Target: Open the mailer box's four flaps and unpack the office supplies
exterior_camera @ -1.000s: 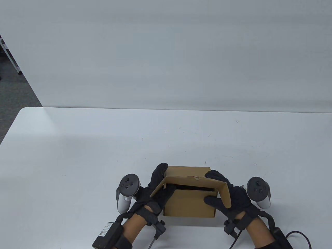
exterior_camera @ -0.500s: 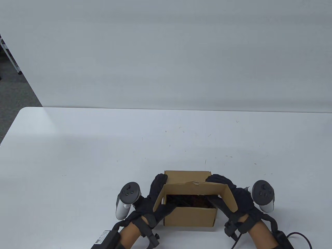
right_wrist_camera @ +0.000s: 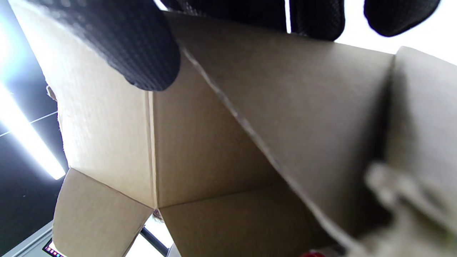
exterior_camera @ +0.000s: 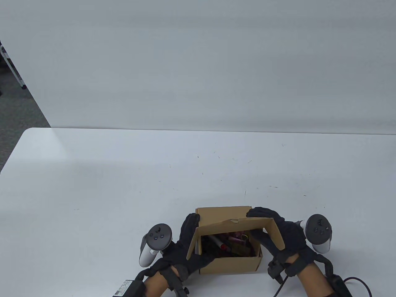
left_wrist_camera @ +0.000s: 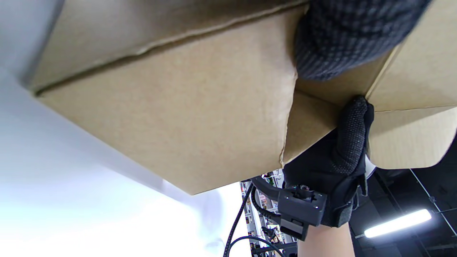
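A brown cardboard mailer box [exterior_camera: 229, 263] stands near the table's front edge. Its lid flap [exterior_camera: 235, 223] is raised and tilts back, with side flaps [exterior_camera: 193, 244] hanging at both ends. My left hand [exterior_camera: 198, 238] grips the lid's left end, fingers behind and thumb in front. My right hand [exterior_camera: 256, 225] grips the lid's right end the same way. Inside lie office supplies [exterior_camera: 230, 244]: a marker, pink items and clips. In the left wrist view the box side [left_wrist_camera: 178, 107] fills the frame, with my right hand [left_wrist_camera: 342, 153] beyond. The right wrist view shows my fingers [right_wrist_camera: 125, 46] on the cardboard [right_wrist_camera: 214, 142].
The white table [exterior_camera: 123, 185] stretches far beyond and to both sides of the box. A plain wall stands behind it. A black cable [exterior_camera: 355, 280] trails from my right wrist at the front edge.
Both hands have swung the lid up and back, so the box mouth has gone from a dark slit to open with its contents showing. The box has slid slightly nearer and rightward.
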### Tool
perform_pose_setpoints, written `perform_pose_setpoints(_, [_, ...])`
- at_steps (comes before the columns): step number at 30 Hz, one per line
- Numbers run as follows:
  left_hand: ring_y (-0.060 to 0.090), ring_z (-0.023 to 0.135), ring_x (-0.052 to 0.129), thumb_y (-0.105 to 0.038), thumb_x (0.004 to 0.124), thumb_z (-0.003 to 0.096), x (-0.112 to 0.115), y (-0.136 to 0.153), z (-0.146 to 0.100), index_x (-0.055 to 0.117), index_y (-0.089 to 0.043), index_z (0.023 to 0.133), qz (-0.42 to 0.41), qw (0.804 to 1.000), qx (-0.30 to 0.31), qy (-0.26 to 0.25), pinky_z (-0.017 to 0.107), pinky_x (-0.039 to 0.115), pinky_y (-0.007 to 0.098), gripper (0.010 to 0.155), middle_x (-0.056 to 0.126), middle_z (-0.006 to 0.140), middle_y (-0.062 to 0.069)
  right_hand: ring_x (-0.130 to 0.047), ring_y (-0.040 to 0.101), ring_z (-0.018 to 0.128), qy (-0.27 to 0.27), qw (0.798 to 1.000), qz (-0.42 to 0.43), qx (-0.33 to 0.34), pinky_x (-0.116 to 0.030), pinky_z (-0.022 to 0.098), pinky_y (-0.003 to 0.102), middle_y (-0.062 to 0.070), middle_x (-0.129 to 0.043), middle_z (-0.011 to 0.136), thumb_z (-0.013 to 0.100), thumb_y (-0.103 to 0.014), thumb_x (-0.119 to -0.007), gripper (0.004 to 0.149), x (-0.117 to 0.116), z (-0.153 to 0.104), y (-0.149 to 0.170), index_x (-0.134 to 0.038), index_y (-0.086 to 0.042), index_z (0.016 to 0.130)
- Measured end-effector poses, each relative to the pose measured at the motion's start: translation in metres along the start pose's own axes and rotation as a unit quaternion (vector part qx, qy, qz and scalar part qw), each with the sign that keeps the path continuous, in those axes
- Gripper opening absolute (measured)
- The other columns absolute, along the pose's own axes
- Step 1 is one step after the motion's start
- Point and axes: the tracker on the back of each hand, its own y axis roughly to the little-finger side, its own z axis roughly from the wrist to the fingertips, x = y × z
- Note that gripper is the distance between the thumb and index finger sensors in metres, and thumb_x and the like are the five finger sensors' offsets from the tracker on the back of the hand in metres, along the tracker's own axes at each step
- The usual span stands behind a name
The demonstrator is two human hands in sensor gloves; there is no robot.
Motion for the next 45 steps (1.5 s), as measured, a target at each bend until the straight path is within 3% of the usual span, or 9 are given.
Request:
perform_pose_setpoints(11, [0.040, 0.109, -0.013, -0.057, 0.091, 0.0465, 0.004, 0.009, -0.006, -0.017, -0.045, 0.092, 0.023, 0.999, -0.019, 0.015, 0.078, 0.016, 0.073, 0.117, -0.027, 0.105, -0.012, -0.076, 0.053, 0.077, 0.050, 0.998, 0.018, -0.019, -0.068, 0.047, 0.070, 0.022, -0.086, 0.084, 0.046, -0.043, -0.087, 0.051, 0.008, 0.010, -0.007, -0.084, -0.008, 0.082])
perform_pose_setpoints(16, [0.042, 0.109, -0.011, -0.056, 0.092, 0.0476, 0.000, 0.002, -0.006, -0.017, -0.044, 0.092, 0.037, 0.999, -0.018, 0.017, 0.077, 0.018, 0.075, 0.118, -0.027, 0.106, -0.007, -0.076, 0.052, 0.077, 0.053, 0.998, 0.028, -0.030, -0.068, 0.046, 0.069, 0.022, -0.087, 0.083, 0.045, -0.044, -0.087, 0.052, 0.009, 0.014, -0.006, -0.084, -0.008, 0.082])
perform_pose_setpoints(20, [0.043, 0.109, -0.010, -0.055, 0.088, 0.0500, -0.011, -0.001, -0.008, -0.013, -0.041, 0.096, 0.027, 0.999, -0.024, -0.022, 0.076, 0.018, 0.075, 0.113, -0.025, 0.107, -0.002, -0.076, 0.053, 0.077, 0.051, 0.997, 0.035, -0.044, -0.068, 0.046, 0.069, 0.022, -0.086, 0.083, 0.046, -0.044, -0.087, 0.052, 0.012, 0.019, -0.007, -0.085, -0.007, 0.081])
perform_pose_setpoints(22, [0.045, 0.109, -0.007, -0.055, 0.088, 0.0499, -0.017, 0.000, -0.008, -0.010, -0.037, 0.099, 0.028, 0.998, -0.039, -0.049, 0.076, 0.020, 0.076, 0.111, -0.021, 0.110, 0.002, -0.076, 0.053, 0.075, 0.051, 0.997, 0.038, -0.053, -0.069, 0.045, 0.069, 0.023, -0.087, 0.082, 0.046, -0.045, -0.087, 0.052, 0.013, 0.024, -0.008, -0.085, -0.007, 0.081])
perform_pose_setpoints(30, [0.047, 0.110, -0.004, -0.060, 0.089, 0.0479, -0.023, -0.002, 0.016, -0.009, -0.033, 0.101, 0.017, 0.998, -0.058, -0.011, 0.076, 0.020, 0.075, 0.115, -0.017, 0.112, 0.006, -0.080, 0.053, 0.069, 0.048, 0.989, 0.079, -0.117, -0.070, 0.042, 0.067, 0.026, -0.090, 0.077, 0.046, -0.047, -0.086, 0.055, 0.027, 0.057, -0.001, -0.088, -0.004, 0.078])
perform_pose_setpoints(34, [0.047, 0.111, -0.001, -0.057, 0.090, 0.0487, -0.028, 0.000, 0.023, -0.010, -0.032, 0.100, 0.047, 0.996, -0.071, -0.023, 0.076, 0.021, 0.075, 0.115, -0.015, 0.113, 0.007, -0.084, 0.053, 0.064, 0.058, 0.981, 0.104, -0.151, -0.072, 0.039, 0.066, 0.028, -0.092, 0.073, 0.046, -0.048, -0.084, 0.056, 0.032, 0.073, 0.005, -0.090, -0.002, 0.075])
perform_pose_setpoints(37, [0.048, 0.113, 0.008, -0.053, 0.086, 0.0518, -0.036, 0.002, 0.031, -0.004, -0.030, 0.104, 0.036, 0.995, -0.087, -0.044, 0.076, 0.024, 0.075, 0.107, -0.005, 0.117, 0.010, -0.085, 0.052, 0.062, 0.058, 0.975, 0.107, -0.188, -0.073, 0.038, 0.065, 0.029, -0.093, 0.071, 0.046, -0.049, -0.083, 0.056, 0.035, 0.086, 0.008, -0.090, -0.001, 0.074])
perform_pose_setpoints(42, [0.050, 0.110, 0.047, -0.044, 0.078, 0.0565, -0.046, 0.012, 0.046, 0.028, -0.023, 0.112, -0.055, 0.986, -0.109, -0.110, 0.075, 0.031, 0.076, 0.078, 0.045, 0.119, 0.014, -0.087, 0.052, 0.058, 0.056, 0.959, 0.134, -0.245, -0.074, 0.035, 0.064, 0.030, -0.094, 0.068, 0.047, -0.050, -0.081, 0.058, 0.040, 0.107, 0.024, -0.091, 0.001, 0.073])
perform_pose_setpoints(45, [0.051, 0.106, 0.053, -0.042, 0.072, 0.0584, -0.046, 0.014, 0.052, 0.041, -0.022, 0.112, -0.057, 0.985, -0.122, -0.105, 0.075, 0.032, 0.074, 0.065, 0.054, 0.117, 0.015, -0.087, 0.052, 0.057, 0.045, 0.946, 0.153, -0.282, -0.074, 0.035, 0.063, 0.030, -0.093, 0.068, 0.048, -0.051, -0.079, 0.059, 0.041, 0.118, 0.034, -0.090, 0.001, 0.073])
